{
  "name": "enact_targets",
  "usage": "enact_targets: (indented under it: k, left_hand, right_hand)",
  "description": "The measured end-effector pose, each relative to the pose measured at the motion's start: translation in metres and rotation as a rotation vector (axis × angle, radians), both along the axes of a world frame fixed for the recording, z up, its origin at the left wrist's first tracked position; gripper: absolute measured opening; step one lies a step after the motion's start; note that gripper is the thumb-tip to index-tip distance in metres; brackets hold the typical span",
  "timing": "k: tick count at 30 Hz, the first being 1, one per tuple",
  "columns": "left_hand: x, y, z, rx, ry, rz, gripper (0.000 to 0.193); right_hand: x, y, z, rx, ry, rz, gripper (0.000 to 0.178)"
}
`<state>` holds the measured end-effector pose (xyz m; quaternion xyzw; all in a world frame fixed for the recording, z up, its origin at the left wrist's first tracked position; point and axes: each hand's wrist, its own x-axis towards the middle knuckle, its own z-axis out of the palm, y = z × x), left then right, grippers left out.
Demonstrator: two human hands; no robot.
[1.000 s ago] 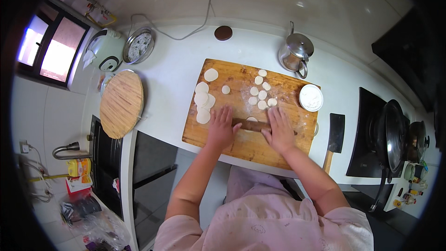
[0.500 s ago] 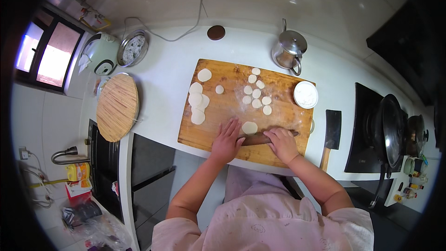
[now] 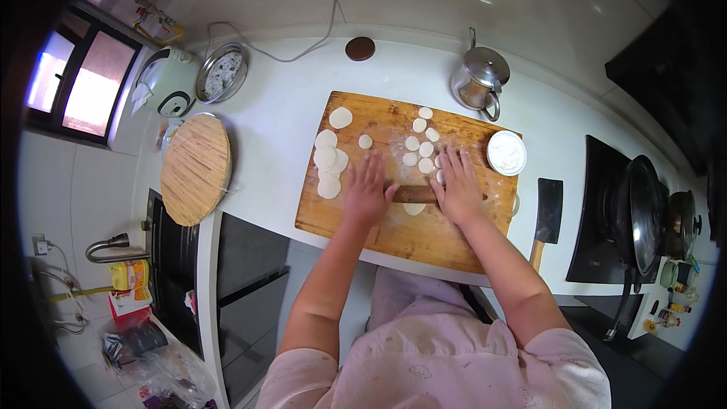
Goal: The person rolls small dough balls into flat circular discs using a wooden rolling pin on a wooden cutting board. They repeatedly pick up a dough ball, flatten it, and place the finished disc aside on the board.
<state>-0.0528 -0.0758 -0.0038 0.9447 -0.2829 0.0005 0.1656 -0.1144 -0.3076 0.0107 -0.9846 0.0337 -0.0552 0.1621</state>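
Observation:
A brown wooden rolling pin (image 3: 414,194) lies crosswise on the wooden board (image 3: 409,240). Both my palms press on it with outstretched fingers: my left hand (image 3: 366,191) over its left end, my right hand (image 3: 459,188) toward its right end. Beneath the pin, a flat dough round (image 3: 414,209) is partly covered. My right fingertips reach in among several small dough discs (image 3: 426,149), hiding some of them. Larger rolled wrappers (image 3: 329,185) overlap left of my left hand, with another wrapper (image 3: 341,117) above. One small disc (image 3: 365,141) sits apart beyond my left fingers.
A white bowl of flour (image 3: 507,153) stands at the board's right corner. Right of the board lies a cleaver (image 3: 549,212), then a stove with a lidded pan (image 3: 644,212). A metal pot (image 3: 485,76) stands behind. Leftward are a round slatted lid (image 3: 195,170) and a filling bowl (image 3: 222,76).
Both hands have pushed forward, away from my body, rolling the pin over the dough round. My right fingers have straightened from a curl. The whole view has shifted slightly.

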Motion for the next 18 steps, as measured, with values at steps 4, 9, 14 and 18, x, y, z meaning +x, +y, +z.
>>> enact_targets:
  k: [4, 9, 14, 18]
  left_hand:
    - [-0.032, 0.019, 0.006, 0.025, 0.037, -0.142, 0.076]
    - [-0.020, 0.014, 0.001, 0.008, 0.049, -0.136, 0.071]
    - [0.030, -0.026, -0.009, 0.046, 0.019, 0.035, 0.066]
    - [0.019, -0.024, -0.003, 0.095, 0.014, -0.069, 0.060]
  right_hand:
    - [-0.059, 0.010, 0.005, 0.071, 0.079, 0.079, 0.075]
    - [-0.058, 0.008, 0.001, 0.076, 0.044, 0.061, 0.077]
    - [0.000, -0.009, 0.000, -0.055, -0.036, -0.099, 0.073]
    - [-0.023, -0.004, 0.001, 0.000, -0.007, -0.081, 0.072]
